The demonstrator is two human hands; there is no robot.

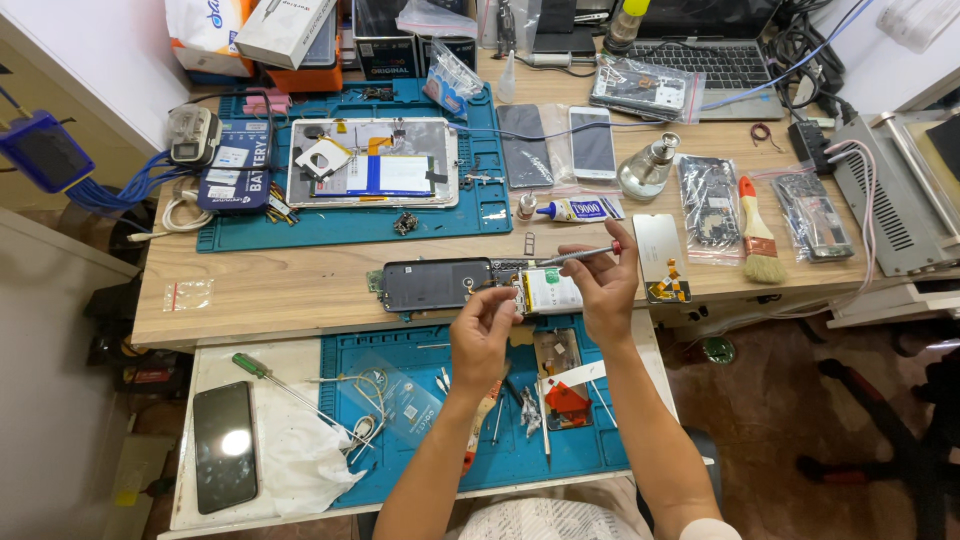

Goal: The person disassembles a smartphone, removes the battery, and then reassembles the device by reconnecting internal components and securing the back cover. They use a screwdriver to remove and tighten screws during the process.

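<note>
Fig. Head-cam view of a phone-repair bench, both hands over the front edge of the wooden desk [300,300].

Opened smartphone [470,285] lies flat at the desk's near edge, long axis running left–right across the view. Its dark back portion sits to the left; exposed battery [550,290] and internals sit at the right end, directly between the two hands.

L hand [485,335] comes up from below, fingers pinched on the phone's frame near mid-length, just left of the battery; what exactly the fingertips grip is too small to tell. R hand [605,285] is closed round a thin precision screwdriver [580,254], red-capped end by the thumb, shaft lying nearly horizontal with the tip pointing left, above the phone's top edge. Tip-to-phone contact cannot be told.

Key relation: the work area is at the phone's right end, so the R hand is nearer to it, w/ the driver shaft roughly parallel to the phone's long axis; the L hand steadies from the near side.

Surroundings: display panel w/ orange flex [662,258] just right of the R hand; blue mat [400,225] w/ opened tablet [372,162] behind; lower blue mat [560,460] w/ small tools below the hands; black phone [224,446] well apart at lower left.
</note>
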